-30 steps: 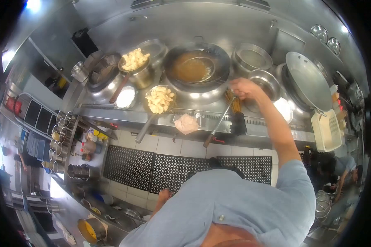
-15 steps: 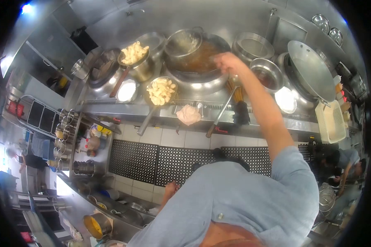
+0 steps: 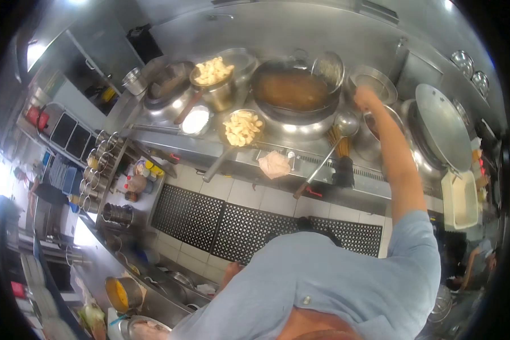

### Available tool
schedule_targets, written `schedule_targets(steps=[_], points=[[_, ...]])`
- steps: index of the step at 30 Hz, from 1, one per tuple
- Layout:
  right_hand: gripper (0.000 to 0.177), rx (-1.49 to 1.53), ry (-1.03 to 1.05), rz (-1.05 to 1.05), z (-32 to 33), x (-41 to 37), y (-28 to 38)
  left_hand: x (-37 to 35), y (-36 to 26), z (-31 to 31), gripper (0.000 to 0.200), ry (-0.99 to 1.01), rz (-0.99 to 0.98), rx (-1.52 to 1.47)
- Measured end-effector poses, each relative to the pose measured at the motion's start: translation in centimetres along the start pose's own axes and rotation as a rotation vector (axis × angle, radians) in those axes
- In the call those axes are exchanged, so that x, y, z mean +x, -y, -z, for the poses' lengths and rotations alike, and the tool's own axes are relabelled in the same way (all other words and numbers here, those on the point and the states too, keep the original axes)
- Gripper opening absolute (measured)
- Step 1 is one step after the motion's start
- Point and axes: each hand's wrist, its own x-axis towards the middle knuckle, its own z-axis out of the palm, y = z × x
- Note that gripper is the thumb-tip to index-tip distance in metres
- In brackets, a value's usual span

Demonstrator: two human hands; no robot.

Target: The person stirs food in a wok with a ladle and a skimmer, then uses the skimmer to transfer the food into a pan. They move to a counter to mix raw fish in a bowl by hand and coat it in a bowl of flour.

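Observation:
My right hand (image 3: 367, 98) is closed and reaches to the right of the large wok (image 3: 292, 89), which holds brown liquid. I take it to grip the round strainer (image 3: 327, 69), tilted over the wok's right rim; the handle is hard to make out. Behind the hand is a metal basin (image 3: 382, 85). My left hand (image 3: 230, 274) is low beside my body, partly hidden by my shirt, its fingers curled. A ladle (image 3: 345, 123) leans right of the wok. Pale cut pieces (image 3: 243, 128) fill a handled strainer at the front.
More pale pieces (image 3: 213, 71) are heaped above a metal pot (image 3: 220, 97). A folded cloth (image 3: 274, 164) lies on the counter edge. An upright wok (image 3: 443, 122) and a cream basket (image 3: 460, 199) are at right. Black mats (image 3: 255, 226) cover the floor. Another person (image 3: 477, 266) is at right.
My right hand has moved right, away from the wok. The round strainer has shifted from the wok's left to its right rim and tilted, uncovering the liquid. The view has shifted too.

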Motion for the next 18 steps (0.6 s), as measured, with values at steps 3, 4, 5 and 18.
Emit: schedule_targets(steps=[3, 4, 5, 18], points=[[0.015, 0.399, 0.002, 0.044, -5.9, 2.8, -0.3, 1.3, -0.5, 0.7, 0.023, -0.020, 0.008, 0.035], [0.016, 0.689, -0.071, 0.000, -8.0, 3.5, -0.1, 1.6, -0.6, 0.8, 0.023, -0.026, 0.009, 0.046], [0.021, 0.759, -0.068, 0.036, -10.5, 5.3, 0.2, 1.8, -0.6, 0.8, 0.024, -0.033, 0.007, 0.054], [0.056, 1.575, 0.158, -0.073, -7.7, -3.3, 8.9, -1.0, 1.0, -0.3, 0.031, 0.013, 0.025, 0.017]])
